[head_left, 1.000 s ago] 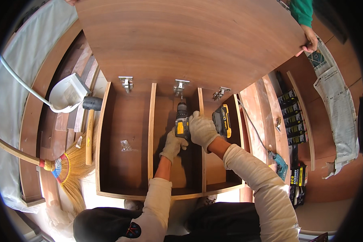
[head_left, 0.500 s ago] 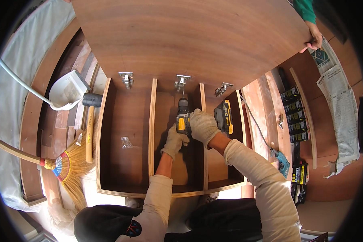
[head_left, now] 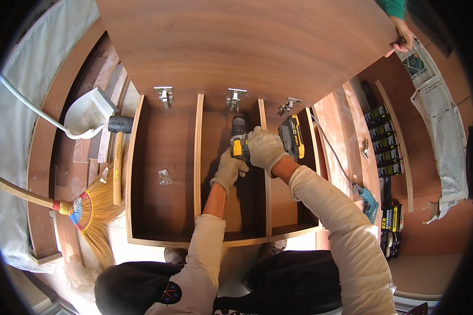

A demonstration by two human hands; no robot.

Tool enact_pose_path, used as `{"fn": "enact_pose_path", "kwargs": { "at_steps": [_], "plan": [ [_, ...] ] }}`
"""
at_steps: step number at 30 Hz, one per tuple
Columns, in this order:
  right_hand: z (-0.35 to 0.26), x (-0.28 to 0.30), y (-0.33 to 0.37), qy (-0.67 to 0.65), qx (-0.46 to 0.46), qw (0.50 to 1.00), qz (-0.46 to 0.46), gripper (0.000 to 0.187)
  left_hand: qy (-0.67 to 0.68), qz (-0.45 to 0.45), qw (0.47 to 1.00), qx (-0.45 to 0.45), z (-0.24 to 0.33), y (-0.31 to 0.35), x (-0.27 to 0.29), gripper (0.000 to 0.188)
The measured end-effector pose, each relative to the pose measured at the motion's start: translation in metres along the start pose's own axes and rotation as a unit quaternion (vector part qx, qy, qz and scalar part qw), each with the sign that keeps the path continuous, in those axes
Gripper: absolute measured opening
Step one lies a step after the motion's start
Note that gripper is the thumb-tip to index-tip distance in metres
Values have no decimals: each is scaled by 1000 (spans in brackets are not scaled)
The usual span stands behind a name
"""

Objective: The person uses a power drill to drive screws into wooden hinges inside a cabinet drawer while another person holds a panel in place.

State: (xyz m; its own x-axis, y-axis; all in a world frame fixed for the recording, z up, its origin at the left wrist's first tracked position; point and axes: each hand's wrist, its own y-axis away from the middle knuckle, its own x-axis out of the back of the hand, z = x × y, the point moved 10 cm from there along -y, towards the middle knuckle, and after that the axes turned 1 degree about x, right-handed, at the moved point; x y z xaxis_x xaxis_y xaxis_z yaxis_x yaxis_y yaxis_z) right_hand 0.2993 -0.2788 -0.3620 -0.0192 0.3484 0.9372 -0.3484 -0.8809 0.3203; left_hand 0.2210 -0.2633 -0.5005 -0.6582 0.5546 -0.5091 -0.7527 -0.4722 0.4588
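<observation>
A black and yellow cordless drill (head_left: 238, 128) points away from me, its bit at the middle metal hinge (head_left: 236, 97). My gloved right hand (head_left: 265, 150) wraps round its handle; the black and yellow battery (head_left: 294, 137) shows on the far side of that hand. Underneath and behind the drill body, my gloved left hand (head_left: 229, 171) is closed against it. The hinge joins a large brown wood panel (head_left: 242, 47) to an open cabinet box (head_left: 199, 157) with three compartments. Two more hinges sit at the left (head_left: 164, 96) and right (head_left: 289, 106).
Another person's hand (head_left: 403, 38) holds the panel's right corner. In the left compartment lies a small clear packet (head_left: 165, 177). A mallet (head_left: 119, 157), straw broom (head_left: 97, 215) and white dustpan (head_left: 91, 114) are at left; a teal corded power tool (head_left: 369, 205) and several black boxes (head_left: 386, 144) at right.
The whole view has shifted slightly, with the cabinet now a little higher in the picture. Both hands keep the drill at the middle hinge.
</observation>
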Motion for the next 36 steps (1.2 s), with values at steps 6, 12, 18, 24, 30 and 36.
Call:
{"fn": "enact_pose_path", "kwargs": {
  "at_steps": [6,12,18,24,30,36],
  "plan": [
    [3,5,0,26,-22,999,-4,43,4,-11,1000,-17,6,1,-5,51],
    [9,-3,-3,11,-20,1000,-21,42,-29,13,999,-26,8,-2,-2,53],
    [5,-14,-2,16,-10,1000,-3,38,-86,-4,996,-3,4,2,0,51],
    [5,-13,0,14,4,1000,21,42,-68,-20,997,-22,6,4,-3,53],
    [-6,6,23,4,45,999,26,42,-163,-2,987,19,35,44,-3,46],
    [-8,9,85,-42,78,995,52,34,-321,-24,945,56,126,137,19,25]
  ]
}}
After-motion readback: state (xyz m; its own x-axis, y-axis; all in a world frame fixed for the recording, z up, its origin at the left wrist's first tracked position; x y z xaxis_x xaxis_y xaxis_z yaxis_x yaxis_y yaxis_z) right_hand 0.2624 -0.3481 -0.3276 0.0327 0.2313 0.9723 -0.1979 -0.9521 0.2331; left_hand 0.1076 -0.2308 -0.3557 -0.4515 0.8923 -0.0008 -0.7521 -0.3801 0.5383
